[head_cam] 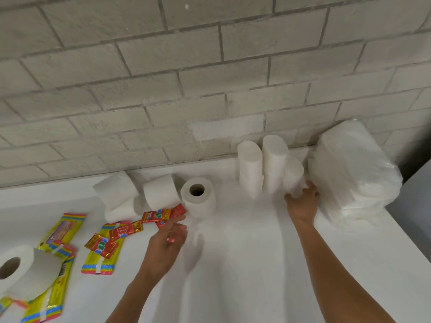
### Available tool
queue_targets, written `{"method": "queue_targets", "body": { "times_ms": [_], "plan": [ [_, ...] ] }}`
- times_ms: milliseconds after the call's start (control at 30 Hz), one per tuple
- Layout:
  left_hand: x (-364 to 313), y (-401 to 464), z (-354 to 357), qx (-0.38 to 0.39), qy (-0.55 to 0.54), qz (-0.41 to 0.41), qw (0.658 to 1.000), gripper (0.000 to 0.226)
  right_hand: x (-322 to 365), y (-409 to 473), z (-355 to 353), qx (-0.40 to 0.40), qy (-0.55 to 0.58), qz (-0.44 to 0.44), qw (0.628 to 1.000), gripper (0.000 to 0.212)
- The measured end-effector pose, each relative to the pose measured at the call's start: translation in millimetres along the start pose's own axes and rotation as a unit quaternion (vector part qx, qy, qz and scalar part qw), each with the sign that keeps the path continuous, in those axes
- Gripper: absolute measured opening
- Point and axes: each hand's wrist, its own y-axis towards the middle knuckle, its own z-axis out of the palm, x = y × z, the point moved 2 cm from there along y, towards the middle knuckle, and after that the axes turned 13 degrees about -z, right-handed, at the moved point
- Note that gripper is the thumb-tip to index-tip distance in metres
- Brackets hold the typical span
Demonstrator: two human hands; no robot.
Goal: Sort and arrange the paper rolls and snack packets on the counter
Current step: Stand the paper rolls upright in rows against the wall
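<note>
My right hand grips the base of a short standing paper roll, beside two taller white roll stacks at the wall. My left hand stretches a finger onto a red snack packet; a grip is not visible. More red packets trail off to the left. An upright roll stands just beyond that hand. Lying rolls rest near the wall. Another roll lies on yellow packets at the far left.
A plastic-wrapped bundle of rolls leans at the back right, just past my right hand. The white counter ends in an edge on the right. Yellow rainbow-edged packets lie at the left. A grey brick wall closes the back.
</note>
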Motion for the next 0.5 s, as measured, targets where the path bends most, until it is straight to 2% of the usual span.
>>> {"method": "queue_targets", "body": {
  "times_ms": [133,233,333,500],
  "plan": [
    [7.7,17.9,-44.8,-0.116,0.036,0.009,0.992,0.029,4.5,-31.6,-2.3,0.008,0.014,-0.002,1.0,0.067],
    [20.5,34.7,-78.2,-0.17,0.096,-0.012,0.981,0.027,14.5,-58.3,-2.1,0.011,0.021,-0.008,1.0,0.06],
    [31.9,49.6,-101.1,-0.18,0.171,-0.027,0.968,0.034,27.2,-83.7,-0.6,0.017,0.033,-0.024,0.999,0.055],
    [44.4,65.2,-126.3,-0.171,0.228,-0.011,0.958,0.042,54.4,-121.6,11.6,0.033,0.058,-0.054,0.996,0.048]
  ]
}}
